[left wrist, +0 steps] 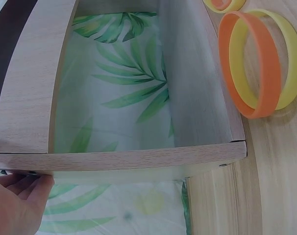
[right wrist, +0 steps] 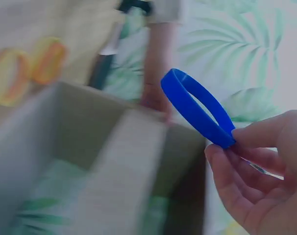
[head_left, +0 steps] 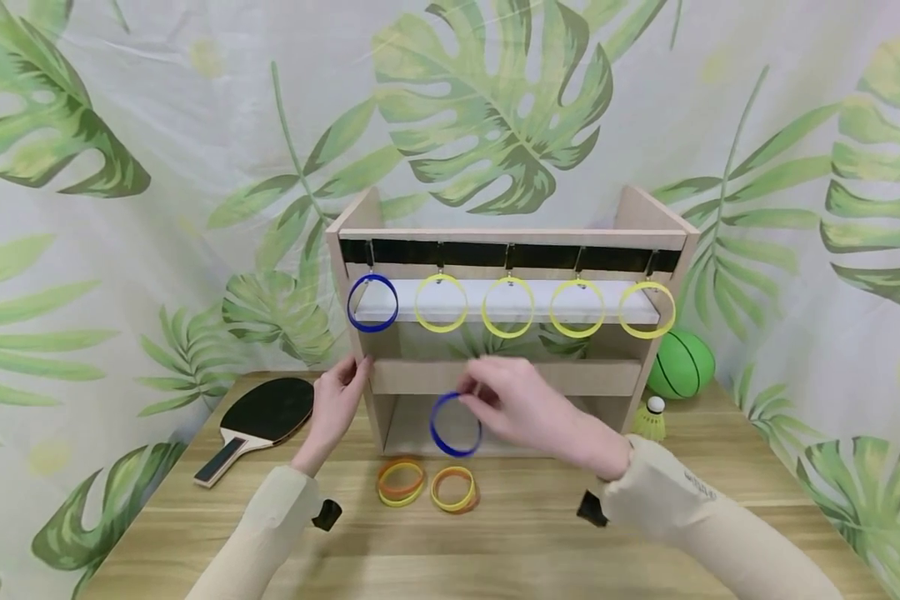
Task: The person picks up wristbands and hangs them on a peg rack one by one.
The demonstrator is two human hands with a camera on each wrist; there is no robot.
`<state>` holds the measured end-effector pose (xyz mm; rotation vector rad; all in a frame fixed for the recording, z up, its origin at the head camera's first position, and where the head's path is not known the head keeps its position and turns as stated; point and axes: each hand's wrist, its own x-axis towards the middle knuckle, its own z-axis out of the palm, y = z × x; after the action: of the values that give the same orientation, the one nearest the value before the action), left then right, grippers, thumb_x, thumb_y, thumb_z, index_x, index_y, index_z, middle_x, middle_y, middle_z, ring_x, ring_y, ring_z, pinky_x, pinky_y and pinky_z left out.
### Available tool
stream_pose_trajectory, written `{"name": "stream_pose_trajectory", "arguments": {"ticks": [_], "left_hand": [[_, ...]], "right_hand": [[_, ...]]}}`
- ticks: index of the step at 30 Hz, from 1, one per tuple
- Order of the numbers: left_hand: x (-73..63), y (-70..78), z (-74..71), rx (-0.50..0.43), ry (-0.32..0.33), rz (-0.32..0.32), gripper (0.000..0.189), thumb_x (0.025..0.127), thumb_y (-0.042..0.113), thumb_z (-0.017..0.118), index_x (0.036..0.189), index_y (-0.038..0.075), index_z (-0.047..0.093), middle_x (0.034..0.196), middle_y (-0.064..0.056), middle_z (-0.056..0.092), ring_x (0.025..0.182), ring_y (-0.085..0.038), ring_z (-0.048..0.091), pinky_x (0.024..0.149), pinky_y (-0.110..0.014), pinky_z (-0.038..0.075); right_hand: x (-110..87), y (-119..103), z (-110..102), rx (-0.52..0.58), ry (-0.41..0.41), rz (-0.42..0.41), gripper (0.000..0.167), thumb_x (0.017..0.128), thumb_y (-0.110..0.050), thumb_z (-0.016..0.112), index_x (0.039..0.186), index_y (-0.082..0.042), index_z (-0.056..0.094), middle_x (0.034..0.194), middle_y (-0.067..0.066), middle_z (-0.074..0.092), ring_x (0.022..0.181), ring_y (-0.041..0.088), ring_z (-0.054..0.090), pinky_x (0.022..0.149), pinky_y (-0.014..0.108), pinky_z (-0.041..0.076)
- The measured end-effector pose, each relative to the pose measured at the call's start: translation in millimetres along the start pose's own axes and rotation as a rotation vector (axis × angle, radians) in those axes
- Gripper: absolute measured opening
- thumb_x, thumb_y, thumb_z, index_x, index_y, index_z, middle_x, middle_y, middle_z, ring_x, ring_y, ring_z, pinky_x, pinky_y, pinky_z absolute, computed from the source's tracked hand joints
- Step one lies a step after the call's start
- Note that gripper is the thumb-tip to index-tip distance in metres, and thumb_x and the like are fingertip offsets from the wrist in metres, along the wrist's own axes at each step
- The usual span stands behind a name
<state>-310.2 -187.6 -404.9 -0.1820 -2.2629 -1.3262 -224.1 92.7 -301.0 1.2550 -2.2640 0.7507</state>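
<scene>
My right hand [head_left: 521, 408] pinches a blue silicone wristband [right wrist: 197, 110] between thumb and fingertips, in front of the wooden rack's [head_left: 506, 379] lower part. At the rack's left side panel [left wrist: 138, 159], my left hand [head_left: 336, 400] grips the edge; some of its fingertips are hidden behind the wood. Along the rack's black strip [head_left: 472, 253] are hooks, with a blue wristband [head_left: 372, 303] hanging at the far left and several yellow wristbands [head_left: 507, 307] to its right. On the table before the rack lie two small piles of orange and yellow wristbands [head_left: 401, 482].
A black table tennis paddle [head_left: 266, 412] lies left of the rack on the wooden table [head_left: 525, 542]. To the right are a green ball [head_left: 682, 364] and a yellow shuttlecock [head_left: 651, 419]. Behind hangs a leaf-patterned cloth [head_left: 195, 125].
</scene>
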Motion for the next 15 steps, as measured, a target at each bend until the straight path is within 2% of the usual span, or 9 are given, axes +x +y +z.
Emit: {"name": "stream_pose_trajectory", "arguments": {"ticks": [8,11,15], "left_hand": [[1.1,0.4,-2.3,0.007,0.003,-0.003,0.033,0.101,0.04,0.056,0.082,0.013,0.062,0.063,0.001,0.05,0.054,-0.007,0.039,0.052,-0.024,0.033],[1.1,0.0,-1.6,-0.002,0.002,-0.004,0.034,0.1,0.04,0.057,0.08,0.013,0.059,0.062,0.002,0.047,0.053,-0.006,0.037,0.052,-0.023,0.032],[1.0,-0.4,-0.2,0.011,0.009,-0.005,0.034,0.1,0.04,0.057,0.079,0.013,0.06,0.061,0.004,0.045,0.052,-0.004,0.035,0.051,-0.023,0.03]], "right_hand": [[81.5,-24,-21,-0.004,0.155,-0.137,0.002,0.094,-0.003,0.063,0.092,-0.003,0.064,0.09,0.006,0.068,0.076,0.011,0.064,0.07,0.015,0.052],[102.2,-24,-21,-0.025,0.176,-0.131,0.004,0.094,-0.002,0.061,0.092,-0.005,0.063,0.09,0.006,0.068,0.076,0.011,0.064,0.07,0.015,0.051],[120.2,-22,-20,-0.056,0.17,-0.078,0.004,0.095,-0.004,0.061,0.095,-0.005,0.065,0.092,0.006,0.069,0.078,0.011,0.065,0.072,0.016,0.051]]}}
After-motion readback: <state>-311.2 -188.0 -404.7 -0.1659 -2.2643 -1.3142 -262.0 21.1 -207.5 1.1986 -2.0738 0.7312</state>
